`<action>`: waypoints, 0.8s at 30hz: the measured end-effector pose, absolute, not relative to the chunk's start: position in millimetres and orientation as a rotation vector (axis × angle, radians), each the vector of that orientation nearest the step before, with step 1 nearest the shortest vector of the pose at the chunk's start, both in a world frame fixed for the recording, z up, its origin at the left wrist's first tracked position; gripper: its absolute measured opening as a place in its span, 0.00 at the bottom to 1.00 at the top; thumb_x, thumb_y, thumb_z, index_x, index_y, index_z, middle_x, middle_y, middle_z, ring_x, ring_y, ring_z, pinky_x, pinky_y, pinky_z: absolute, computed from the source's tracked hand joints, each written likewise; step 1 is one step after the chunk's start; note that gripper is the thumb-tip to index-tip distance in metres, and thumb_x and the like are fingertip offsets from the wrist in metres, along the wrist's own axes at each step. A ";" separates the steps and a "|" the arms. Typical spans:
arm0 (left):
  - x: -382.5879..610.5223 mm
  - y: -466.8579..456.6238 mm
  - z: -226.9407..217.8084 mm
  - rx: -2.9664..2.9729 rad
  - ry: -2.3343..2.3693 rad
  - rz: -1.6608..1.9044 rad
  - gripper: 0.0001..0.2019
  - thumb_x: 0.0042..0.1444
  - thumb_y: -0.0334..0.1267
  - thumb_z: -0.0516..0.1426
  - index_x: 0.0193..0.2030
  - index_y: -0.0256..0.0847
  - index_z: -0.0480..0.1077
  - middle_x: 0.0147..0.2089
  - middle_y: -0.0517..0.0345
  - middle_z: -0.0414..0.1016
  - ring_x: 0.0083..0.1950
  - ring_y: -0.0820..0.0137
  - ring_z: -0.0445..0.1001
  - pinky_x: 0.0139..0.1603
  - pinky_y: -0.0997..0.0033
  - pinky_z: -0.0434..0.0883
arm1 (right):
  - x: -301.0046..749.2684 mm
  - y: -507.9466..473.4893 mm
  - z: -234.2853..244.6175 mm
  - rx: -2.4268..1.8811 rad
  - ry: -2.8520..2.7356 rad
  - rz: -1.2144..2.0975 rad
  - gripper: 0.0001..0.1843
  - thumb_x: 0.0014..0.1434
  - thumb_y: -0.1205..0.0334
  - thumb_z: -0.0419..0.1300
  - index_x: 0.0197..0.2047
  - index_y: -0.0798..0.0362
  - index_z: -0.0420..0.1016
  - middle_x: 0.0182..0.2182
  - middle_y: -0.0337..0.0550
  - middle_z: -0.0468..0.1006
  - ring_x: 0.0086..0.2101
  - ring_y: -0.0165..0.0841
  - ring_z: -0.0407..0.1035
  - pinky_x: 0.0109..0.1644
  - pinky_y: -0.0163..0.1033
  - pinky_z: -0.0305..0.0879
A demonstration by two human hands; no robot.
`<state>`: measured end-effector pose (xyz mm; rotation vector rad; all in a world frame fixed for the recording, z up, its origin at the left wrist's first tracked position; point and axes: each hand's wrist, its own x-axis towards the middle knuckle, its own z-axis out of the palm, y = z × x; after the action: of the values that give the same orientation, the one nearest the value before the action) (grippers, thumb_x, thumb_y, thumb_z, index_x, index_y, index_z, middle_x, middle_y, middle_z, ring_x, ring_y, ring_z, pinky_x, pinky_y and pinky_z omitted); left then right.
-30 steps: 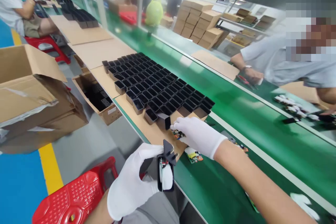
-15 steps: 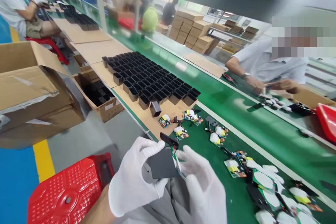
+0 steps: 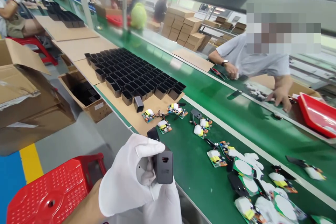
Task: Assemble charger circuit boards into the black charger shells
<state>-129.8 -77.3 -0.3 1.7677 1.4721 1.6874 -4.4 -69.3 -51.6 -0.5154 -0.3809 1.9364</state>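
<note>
A black plastic housing (image 3: 166, 168) is held up in front of me, its narrow end with a small cut-out turned my way. My white-gloved left hand (image 3: 123, 178) is closed around it, thumb and fingers along its sides. From below and behind, my gloved right hand (image 3: 168, 203) presses against the same housing; most of its fingers are hidden. A black flap-like piece (image 3: 153, 134) sticks out beyond my left fingers. Past the hands, several circuit boards (image 3: 164, 126) with white and yellow parts lie on the green bench, near a single housing (image 3: 138, 104) lying on its side.
Rows of open black housings (image 3: 136, 73) stand on brown board. More circuit boards (image 3: 244, 168) are heaped at right. A red stool (image 3: 49, 192) and cartons (image 3: 98, 106) are at left. Across the green belt (image 3: 210, 87) a co-worker's hands (image 3: 280, 98) work beside a red tray (image 3: 317, 115).
The housing has turned from its broad side to its narrow end with the cut-out. My right hand has moved left, from beside the housing to underneath and behind it. The view has shifted right.
</note>
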 end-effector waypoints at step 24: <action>-147.3 28.1 -94.0 1.829 2.098 1.285 0.02 0.62 0.34 0.64 0.38 0.43 0.80 0.40 0.51 0.81 0.42 0.54 0.78 0.45 0.51 0.73 | 41.5 22.5 -70.3 -1.163 -1.902 0.207 0.15 0.70 0.60 0.66 0.59 0.44 0.83 0.51 0.42 0.87 0.49 0.37 0.83 0.58 0.41 0.76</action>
<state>-147.3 28.1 -94.0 1.8286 2.0982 1.2847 41.5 22.5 -70.3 -1.1635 -1.9017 0.2070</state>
